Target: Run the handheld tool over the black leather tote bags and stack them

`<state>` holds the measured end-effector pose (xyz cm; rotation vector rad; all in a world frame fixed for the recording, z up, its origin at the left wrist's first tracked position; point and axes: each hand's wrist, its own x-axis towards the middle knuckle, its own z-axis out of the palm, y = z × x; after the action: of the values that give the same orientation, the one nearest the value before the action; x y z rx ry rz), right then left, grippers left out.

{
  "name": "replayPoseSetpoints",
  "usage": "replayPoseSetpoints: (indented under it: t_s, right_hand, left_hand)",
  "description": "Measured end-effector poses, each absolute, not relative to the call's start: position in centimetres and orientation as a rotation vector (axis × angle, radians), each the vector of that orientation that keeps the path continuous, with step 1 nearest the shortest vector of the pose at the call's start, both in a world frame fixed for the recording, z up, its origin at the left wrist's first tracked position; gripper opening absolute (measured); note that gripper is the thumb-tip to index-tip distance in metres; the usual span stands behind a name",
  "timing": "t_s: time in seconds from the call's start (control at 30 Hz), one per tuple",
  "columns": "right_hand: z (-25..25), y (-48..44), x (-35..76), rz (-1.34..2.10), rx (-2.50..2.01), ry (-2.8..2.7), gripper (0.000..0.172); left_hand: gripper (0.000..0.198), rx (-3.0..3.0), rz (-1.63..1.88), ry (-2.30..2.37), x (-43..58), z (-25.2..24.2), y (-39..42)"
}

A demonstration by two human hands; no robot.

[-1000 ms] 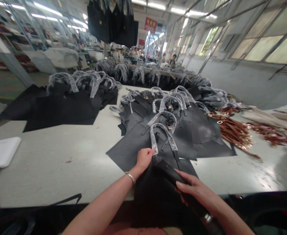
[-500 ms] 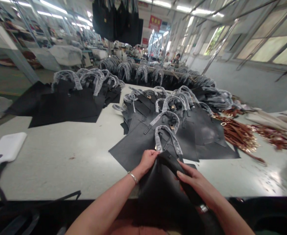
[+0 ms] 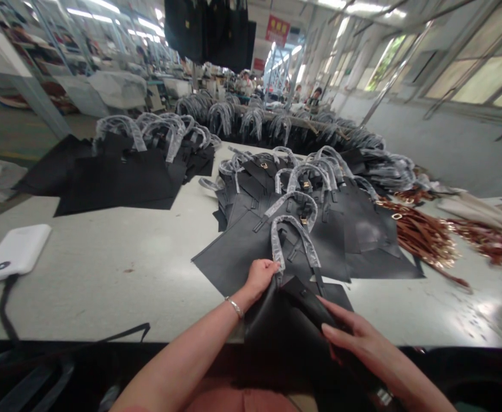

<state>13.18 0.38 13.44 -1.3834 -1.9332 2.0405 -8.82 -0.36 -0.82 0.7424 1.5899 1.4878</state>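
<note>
As black bag [image 3: 277,332] is being eased lower at table edge, R-hand grip is loosening

Bag is being held just in front of pile [image 3: 362,243], w/ L hand [image 3: 257,278] closed on its top edge, beside plastic-wrapped handle [image 3: 296,240]. R hand [image 3: 356,337] is being drawn lower & outward vs prev. view, fingers part-open along flap [image 3: 306,300]; firm grip can't be told. Brown straps [image 3: 422,237] are being left lying on table [image 3: 105,286], well to R.
</note>
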Motion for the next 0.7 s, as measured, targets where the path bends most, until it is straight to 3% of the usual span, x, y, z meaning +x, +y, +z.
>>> replayPoseSetpoints:
  t_s: [0.4, 0.5, 0.7]
  right_hand:
    - [13.2, 0.5, 13.8, 1.939, -1.447, -1.887, 0.089]
    - [12.8, -0.1, 14.0, 1.941, -1.433, -1.958, 0.088]
    - [12.9, -1.1, 11.0, 1.983, -1.309, -2.12, 0.078]
  left_hand:
    - [0.037, 0.741, 1.213, 1.422, -12.5, 2.8, -5.2]
    - [0.047, 0.59, 1.339, 1.428, -13.4, 2.4, -7.9]
    - [0.041, 0.417, 1.574, 1.205, -11.7, 0.9, -10.1]
